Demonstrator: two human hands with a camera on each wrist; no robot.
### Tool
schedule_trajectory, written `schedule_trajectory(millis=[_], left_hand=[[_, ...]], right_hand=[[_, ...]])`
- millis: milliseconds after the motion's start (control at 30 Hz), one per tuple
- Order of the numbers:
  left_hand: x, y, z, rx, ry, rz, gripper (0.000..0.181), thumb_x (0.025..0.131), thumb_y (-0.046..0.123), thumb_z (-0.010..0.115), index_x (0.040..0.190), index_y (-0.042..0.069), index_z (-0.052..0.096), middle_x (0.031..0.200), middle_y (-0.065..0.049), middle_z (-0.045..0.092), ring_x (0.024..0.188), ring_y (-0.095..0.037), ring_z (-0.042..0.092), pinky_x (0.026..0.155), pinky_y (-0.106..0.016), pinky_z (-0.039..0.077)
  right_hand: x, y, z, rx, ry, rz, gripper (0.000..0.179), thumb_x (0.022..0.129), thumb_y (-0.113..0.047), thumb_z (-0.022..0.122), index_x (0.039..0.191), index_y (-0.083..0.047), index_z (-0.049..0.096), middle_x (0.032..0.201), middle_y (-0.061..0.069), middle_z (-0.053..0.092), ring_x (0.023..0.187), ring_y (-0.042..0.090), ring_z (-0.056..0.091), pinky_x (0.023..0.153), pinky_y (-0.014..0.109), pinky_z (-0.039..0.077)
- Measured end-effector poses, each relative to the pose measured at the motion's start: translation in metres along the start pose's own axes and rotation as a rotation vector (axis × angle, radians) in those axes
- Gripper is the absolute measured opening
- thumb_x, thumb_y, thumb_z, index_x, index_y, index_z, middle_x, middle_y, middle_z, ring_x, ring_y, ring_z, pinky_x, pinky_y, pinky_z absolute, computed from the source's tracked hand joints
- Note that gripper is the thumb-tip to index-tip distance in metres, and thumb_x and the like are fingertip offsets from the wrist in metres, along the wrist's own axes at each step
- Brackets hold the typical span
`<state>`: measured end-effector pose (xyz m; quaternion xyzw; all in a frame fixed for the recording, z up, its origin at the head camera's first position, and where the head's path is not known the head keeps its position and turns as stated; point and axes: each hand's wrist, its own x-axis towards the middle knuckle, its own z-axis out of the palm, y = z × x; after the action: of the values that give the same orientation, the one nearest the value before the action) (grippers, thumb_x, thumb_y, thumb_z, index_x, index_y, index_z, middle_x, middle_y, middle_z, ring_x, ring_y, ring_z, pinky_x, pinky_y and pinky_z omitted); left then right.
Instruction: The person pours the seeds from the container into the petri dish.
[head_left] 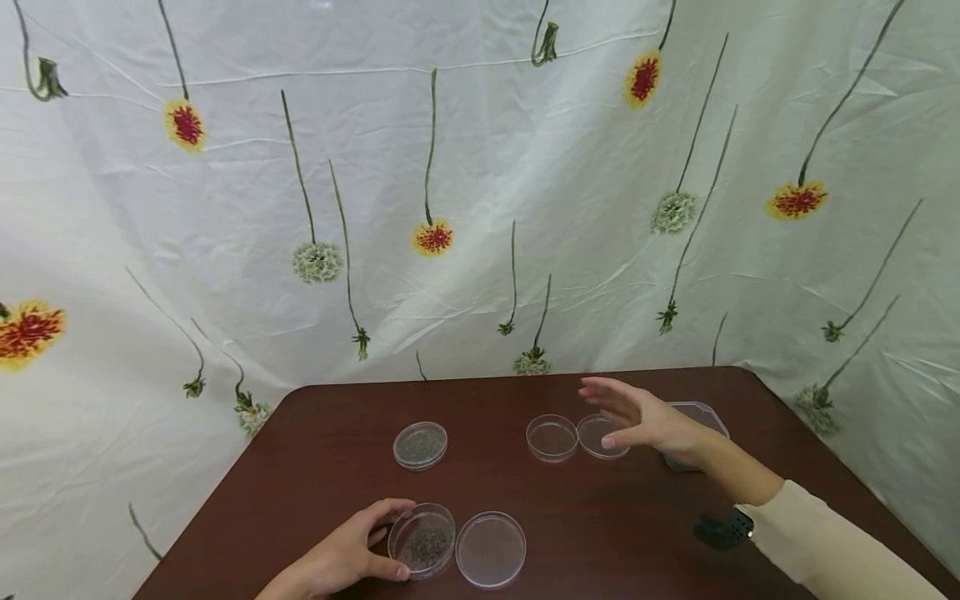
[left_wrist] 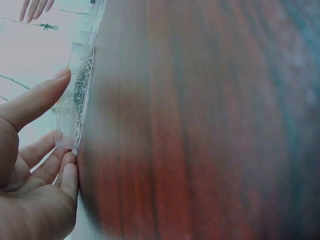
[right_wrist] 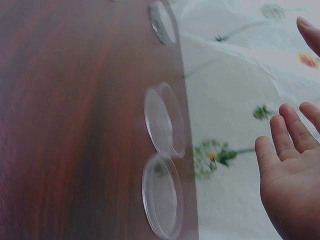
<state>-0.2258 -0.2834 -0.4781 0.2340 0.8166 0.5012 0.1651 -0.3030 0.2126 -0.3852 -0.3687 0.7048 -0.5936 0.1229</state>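
Near the table's front, my left hand (head_left: 345, 546) spans a clear petri dish (head_left: 423, 542) holding dark grey granules, thumb on its near side and index finger on its far side. The left wrist view has this dish (left_wrist: 77, 95) edge-on, the granules heaped inside. A clear round lid (head_left: 491, 550) lies flat just right of it. My right hand (head_left: 648, 421) hovers over the table's far right, fingers spread, holding nothing. Below it are two clear dish pieces side by side, a left one (head_left: 552, 438) and a right one (head_left: 594, 435) that the hand partly covers.
A covered petri dish (head_left: 421, 446) with grey contents stands at the back left. Behind my right wrist sits a clear plastic box (head_left: 705, 414), partly hidden. A flowered white cloth (head_left: 480, 167) hangs behind the dark brown table (head_left: 337, 450).
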Motion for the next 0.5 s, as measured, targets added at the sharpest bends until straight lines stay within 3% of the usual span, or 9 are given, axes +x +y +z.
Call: schedule_trajectory(millis=[133,233,267,367,400,500], left_hand=[[0.001,-0.005,-0.001,-0.029,-0.001,0.003,0.079,0.083,0.026,0.090,0.148,0.006,0.051,0.147,-0.014,0.050,0.137,-0.025,0.047,0.109,-0.030,0.044],[0.001,-0.001,0.001,-0.060,0.002,-0.019,0.080,0.082,0.024,0.090,0.149,0.004,0.050,0.148,-0.017,0.048,0.139,-0.037,0.043,0.114,-0.044,0.040],[0.000,0.000,0.001,-0.051,0.003,-0.028,0.080,0.082,0.025,0.090,0.149,0.005,0.050,0.149,-0.016,0.048,0.139,-0.035,0.044,0.113,-0.039,0.041],[0.000,0.007,0.001,-0.035,0.000,-0.019,0.080,0.083,0.021,0.089,0.149,0.000,0.049,0.148,-0.019,0.048,0.139,-0.037,0.043,0.114,-0.049,0.039],[0.000,0.007,0.000,-0.014,-0.004,-0.020,0.079,0.084,0.023,0.089,0.149,0.001,0.048,0.148,-0.018,0.049,0.139,-0.034,0.044,0.113,-0.045,0.041],[-0.001,0.014,0.002,-0.007,-0.004,-0.022,0.079,0.085,0.017,0.088,0.149,-0.004,0.046,0.148,-0.021,0.048,0.138,-0.038,0.043,0.113,-0.055,0.039]], right_hand=[[0.008,-0.001,0.016,-0.001,-0.031,0.014,0.087,0.089,-0.002,0.078,0.160,0.003,0.028,0.158,0.021,0.039,0.144,0.021,0.041,0.121,0.046,0.028],[0.014,-0.001,0.028,0.015,-0.055,0.027,0.088,0.088,-0.003,0.080,0.160,0.000,0.030,0.157,0.019,0.041,0.145,0.029,0.039,0.121,0.055,0.023],[0.016,0.000,0.032,0.026,-0.064,0.029,0.089,0.087,-0.003,0.081,0.160,0.001,0.030,0.157,0.019,0.041,0.146,0.032,0.037,0.121,0.053,0.024],[0.020,0.004,0.043,0.059,-0.094,0.027,0.091,0.087,-0.005,0.082,0.160,0.003,0.029,0.157,0.020,0.041,0.147,0.039,0.032,0.122,0.049,0.025],[0.021,0.006,0.047,0.070,-0.105,0.026,0.091,0.087,-0.005,0.083,0.160,0.004,0.028,0.157,0.021,0.040,0.147,0.042,0.031,0.122,0.047,0.025],[0.024,0.012,0.057,0.086,-0.136,0.037,0.092,0.087,-0.009,0.083,0.160,0.005,0.028,0.157,0.024,0.039,0.147,0.047,0.028,0.121,0.048,0.026]])
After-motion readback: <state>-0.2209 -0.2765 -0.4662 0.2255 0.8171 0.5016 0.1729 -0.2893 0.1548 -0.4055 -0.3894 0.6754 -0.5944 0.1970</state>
